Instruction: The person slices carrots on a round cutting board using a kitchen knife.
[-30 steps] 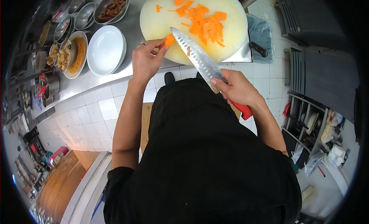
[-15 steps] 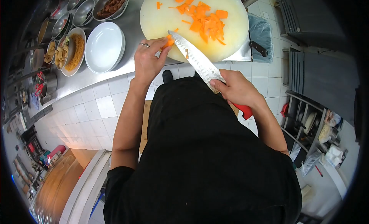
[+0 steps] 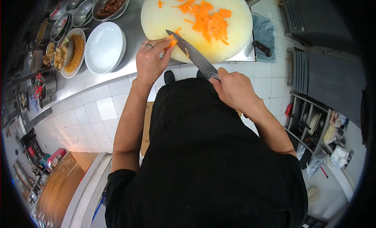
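Note:
My left hand (image 3: pixel 152 59), a ring on one finger, pinches a piece of carrot (image 3: pixel 171 41) at the near left edge of the round cutting board (image 3: pixel 158 22). In my right hand (image 3: pixel 235 87) is a large kitchen knife (image 3: pixel 196 57); its handle is hidden by the fingers. The blade points up and left, its tip just beyond the carrot piece, and a scrap of carrot clings to it. Cut carrot slices (image 3: pixel 211 24) lie in a loose pile farther back on the board.
Left of the board stand stacked white bowls (image 3: pixel 103 47), a dish of orange-yellow shreds (image 3: pixel 77 51) and a metal bowl of brown meat (image 3: pixel 111 6). A second knife (image 3: pixel 263 48) hangs at the counter's right end, beside a lined bin (image 3: pixel 270 28).
My right hand has turned the knife, so the blade's face looks darker and the red handle is no longer visible. My left hand still holds the carrot piece in nearly the same spot.

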A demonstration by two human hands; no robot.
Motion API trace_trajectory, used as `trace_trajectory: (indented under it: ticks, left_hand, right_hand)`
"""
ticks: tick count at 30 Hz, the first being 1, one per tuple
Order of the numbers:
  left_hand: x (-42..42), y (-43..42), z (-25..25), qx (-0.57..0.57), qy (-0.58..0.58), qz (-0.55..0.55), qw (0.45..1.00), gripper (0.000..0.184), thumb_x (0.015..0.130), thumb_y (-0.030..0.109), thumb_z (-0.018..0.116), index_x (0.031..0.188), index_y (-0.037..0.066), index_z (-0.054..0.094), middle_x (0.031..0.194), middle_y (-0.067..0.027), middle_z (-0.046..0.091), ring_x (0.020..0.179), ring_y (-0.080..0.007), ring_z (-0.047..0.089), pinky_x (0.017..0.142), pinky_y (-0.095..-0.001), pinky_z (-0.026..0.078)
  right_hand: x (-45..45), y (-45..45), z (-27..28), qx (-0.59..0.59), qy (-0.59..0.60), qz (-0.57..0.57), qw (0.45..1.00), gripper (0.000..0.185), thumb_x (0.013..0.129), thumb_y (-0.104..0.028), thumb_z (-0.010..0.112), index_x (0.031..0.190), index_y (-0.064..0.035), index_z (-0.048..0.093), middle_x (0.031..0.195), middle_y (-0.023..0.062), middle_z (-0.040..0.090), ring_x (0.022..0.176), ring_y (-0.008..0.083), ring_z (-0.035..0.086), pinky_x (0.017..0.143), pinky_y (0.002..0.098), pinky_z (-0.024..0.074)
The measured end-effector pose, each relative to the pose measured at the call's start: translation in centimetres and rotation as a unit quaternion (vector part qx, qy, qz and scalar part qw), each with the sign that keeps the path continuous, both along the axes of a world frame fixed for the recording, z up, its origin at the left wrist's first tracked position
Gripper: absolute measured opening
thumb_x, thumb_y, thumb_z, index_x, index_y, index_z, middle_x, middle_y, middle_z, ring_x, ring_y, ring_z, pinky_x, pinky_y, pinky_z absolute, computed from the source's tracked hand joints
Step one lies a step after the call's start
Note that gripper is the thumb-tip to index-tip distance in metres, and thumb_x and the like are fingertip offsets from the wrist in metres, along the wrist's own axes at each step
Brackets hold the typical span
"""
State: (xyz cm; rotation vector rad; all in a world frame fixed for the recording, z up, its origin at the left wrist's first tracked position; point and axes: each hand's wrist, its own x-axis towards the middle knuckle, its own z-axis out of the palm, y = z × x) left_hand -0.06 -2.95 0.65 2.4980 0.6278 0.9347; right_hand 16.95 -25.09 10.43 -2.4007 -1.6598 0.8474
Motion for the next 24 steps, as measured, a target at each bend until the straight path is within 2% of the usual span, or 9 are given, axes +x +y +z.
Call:
trace_trajectory:
  ticks: [3,5,6,7,8,9,11,14,24]
  left_hand:
    - [0.0,0.0,0.5,0.000,-0.012,-0.004,1.000,0.024,0.080,0.006,0.085,0.104,0.004,0.083,0.101,-0.0110,0.081,0.089,-0.0311,0.073,0.082,-0.0395,0.060]
    - [0.0,0.0,0.7,-0.071,0.020,0.022,0.997,0.022,0.083,0.007,0.085,0.105,0.003,0.082,0.097,-0.0097,0.080,0.084,-0.0234,0.074,0.081,-0.0343,0.060]
    - [0.1,0.2,1.1,-0.069,0.017,0.022,0.997,0.022,0.083,0.007,0.085,0.105,0.003,0.082,0.097,-0.0097,0.080,0.084,-0.0234,0.074,0.081,-0.0343,0.060]
    - [0.1,0.4,1.5,-0.243,0.011,0.058,0.968,0.021,0.086,0.007,0.084,0.106,0.001,0.081,0.096,-0.0092,0.080,0.084,-0.0185,0.073,0.081,-0.0310,0.059]
    - [0.1,0.6,1.9,-0.409,0.005,0.092,0.908,0.020,0.089,0.006,0.083,0.108,-0.001,0.080,0.095,-0.0087,0.079,0.084,-0.0135,0.073,0.081,-0.0277,0.058]
    - [0.0,0.8,1.9,-0.405,0.003,0.092,0.910,0.020,0.089,0.006,0.083,0.108,-0.001,0.080,0.095,-0.0087,0.079,0.084,-0.0135,0.073,0.081,-0.0277,0.058]
    - [-0.4,1.1,1.6,-0.515,-0.088,0.054,0.851,0.026,0.093,0.007,0.082,0.116,-0.005,0.076,0.098,-0.0085,0.077,0.090,-0.0091,0.070,0.083,-0.0247,0.058]
    - [-0.4,0.8,2.1,-0.535,-0.129,0.036,0.834,0.033,0.094,0.007,0.082,0.123,-0.006,0.072,0.099,-0.0071,0.075,0.084,-0.0102,0.067,0.075,-0.0258,0.056]
    - [-0.3,0.5,2.1,-0.571,-0.169,0.003,0.803,0.048,0.095,0.002,0.078,0.141,-0.004,0.064,0.100,-0.0066,0.073,0.089,-0.0123,0.067,0.075,-0.0291,0.057]
  right_hand:
    - [0.5,-0.7,0.4,0.041,-0.041,-0.005,0.998,0.033,0.104,-0.030,0.067,0.094,0.0012,0.060,0.069,0.0263,0.067,0.068,0.0495,0.068,0.067,0.0593,0.0540]
    - [1.0,-1.1,1.2,0.050,-0.122,-0.050,0.990,0.027,0.103,-0.025,0.065,0.092,0.0000,0.062,0.066,0.0242,0.067,0.062,0.0460,0.069,0.061,0.0563,0.0553]
    - [1.3,-1.3,1.5,0.052,-0.124,-0.050,0.990,0.027,0.103,-0.025,0.065,0.092,0.0000,0.062,0.066,0.0242,0.067,0.062,0.0460,0.069,0.061,0.0563,0.0553]
    - [1.6,-1.5,1.9,0.059,-0.114,-0.044,0.991,0.027,0.103,-0.025,0.066,0.092,-0.0002,0.061,0.065,0.0241,0.067,0.061,0.0459,0.069,0.060,0.0556,0.0553]
    - [1.7,-1.6,2.1,0.066,-0.104,-0.039,0.992,0.028,0.103,-0.025,0.066,0.091,-0.0003,0.061,0.064,0.0240,0.066,0.060,0.0458,0.068,0.059,0.0548,0.0553]
    - [1.7,-1.7,2.1,0.070,-0.106,-0.039,0.991,0.028,0.103,-0.025,0.066,0.091,-0.0003,0.061,0.064,0.0240,0.066,0.060,0.0458,0.068,0.059,0.0548,0.0553]
    - [1.3,-2.1,1.6,0.073,-0.089,-0.039,0.993,0.028,0.102,-0.025,0.067,0.091,-0.0006,0.061,0.064,0.0236,0.067,0.061,0.0454,0.069,0.058,0.0544,0.0553]
    - [0.8,-2.4,1.0,0.057,-0.068,-0.036,0.995,0.029,0.102,-0.026,0.067,0.090,-0.0006,0.060,0.064,0.0235,0.067,0.061,0.0452,0.069,0.059,0.0551,0.0553]
    - [1.6,0.0,-1.5,0.054,-0.007,0.002,0.998,0.029,0.105,-0.027,0.063,0.095,0.0005,0.061,0.071,0.0252,0.069,0.070,0.0477,0.070,0.067,0.0576,0.0556]
